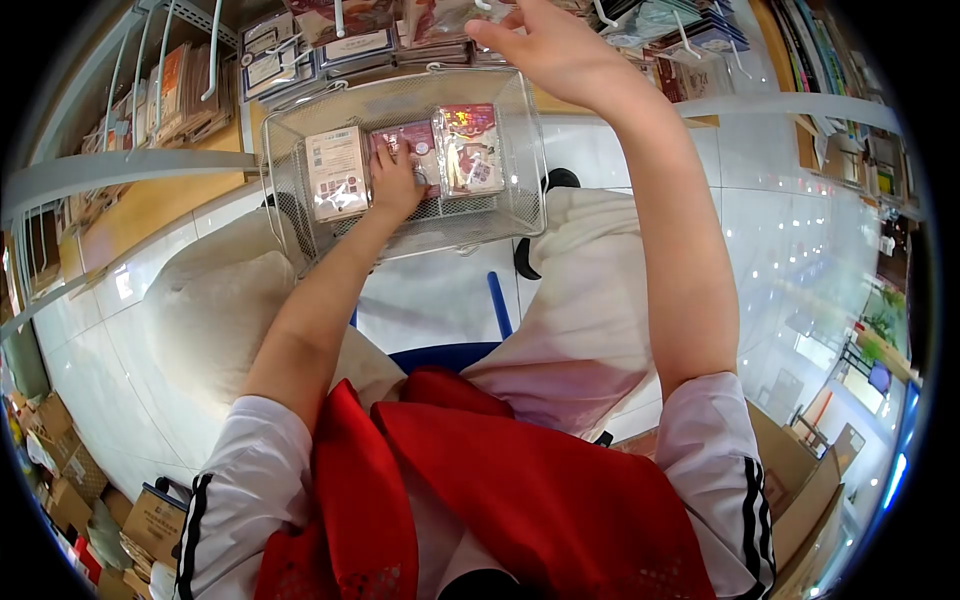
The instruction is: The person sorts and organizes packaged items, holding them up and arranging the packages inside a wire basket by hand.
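A silver wire mesh basket (400, 232) stands before me with flat, film-wrapped packs in it. My left hand (396, 185) reaches inside, its fingers spread over the reddish middle pack (420, 143). Left of it lies a cream pack with printed text (337, 172); on the right is a red and white pack with a figure on it (469, 150). My right hand (545, 45) is raised beyond the basket, near the hooks and hanging packs of the shelf. Its thumb stands apart, nothing shows in it, and some fingertips are cut off by the top edge.
Metal display hooks (340, 18) jut out over stacked packs (275, 65). White rails (130, 172) flank the basket on both sides. A blue stool (445, 355) is between my legs. Cardboard boxes (155, 520) stand at the lower left, and books (805, 60) at the upper right.
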`<state>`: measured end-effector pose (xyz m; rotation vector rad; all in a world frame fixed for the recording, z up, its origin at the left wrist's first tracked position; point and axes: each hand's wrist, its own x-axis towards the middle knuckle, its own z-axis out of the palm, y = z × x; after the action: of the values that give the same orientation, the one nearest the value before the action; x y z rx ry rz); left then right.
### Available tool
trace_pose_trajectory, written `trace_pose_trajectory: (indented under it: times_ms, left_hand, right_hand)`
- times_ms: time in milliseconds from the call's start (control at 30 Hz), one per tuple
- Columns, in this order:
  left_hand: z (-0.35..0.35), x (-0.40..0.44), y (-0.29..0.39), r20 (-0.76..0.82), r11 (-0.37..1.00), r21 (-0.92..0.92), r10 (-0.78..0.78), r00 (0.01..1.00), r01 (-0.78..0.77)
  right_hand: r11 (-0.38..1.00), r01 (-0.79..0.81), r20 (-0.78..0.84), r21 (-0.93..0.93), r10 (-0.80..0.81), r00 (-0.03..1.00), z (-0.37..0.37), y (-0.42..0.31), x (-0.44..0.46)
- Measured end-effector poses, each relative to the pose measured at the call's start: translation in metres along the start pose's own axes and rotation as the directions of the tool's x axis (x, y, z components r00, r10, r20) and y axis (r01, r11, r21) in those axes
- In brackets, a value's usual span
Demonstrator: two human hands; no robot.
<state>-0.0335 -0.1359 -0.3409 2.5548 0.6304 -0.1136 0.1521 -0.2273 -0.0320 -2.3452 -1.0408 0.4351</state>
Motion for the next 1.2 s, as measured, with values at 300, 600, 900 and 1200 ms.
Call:
trace_pose_trajectory:
  times_ms: [300, 600, 900, 1200]
  left_hand:
    - [-0.003, 0.02, 0.001, -0.066, 0.923, -0.293, -0.28, 0.958, 0.25]
    - [-0.007, 0.02, -0.004, 0.003, 0.907, -0.318, -0.291, 0.957, 0.277]
    - [0.012, 0.021, -0.009, 0.041, 0.904, -0.39, -0.176, 0.983, 0.178]
    - [0.013, 0.025, -0.023, 0.027, 0.921, -0.369, -0.126, 0.992, 0.127]
  right_hand:
    - [0.995, -0.095, 0.132, 0.036, 0.09, 0.987, -0.017, -0.024, -0.009]
    - [0.998, -0.057, 0.147, 0.021, 0.053, 0.988, -0.009, -0.02, -0.002]
    - [0.995, -0.011, 0.04, -0.094, 0.015, 0.999, 0.029, 0.017, -0.005]
    - [0.995, -0.065, 0.098, -0.075, 0.072, 0.993, 0.025, 0.02, -0.009]
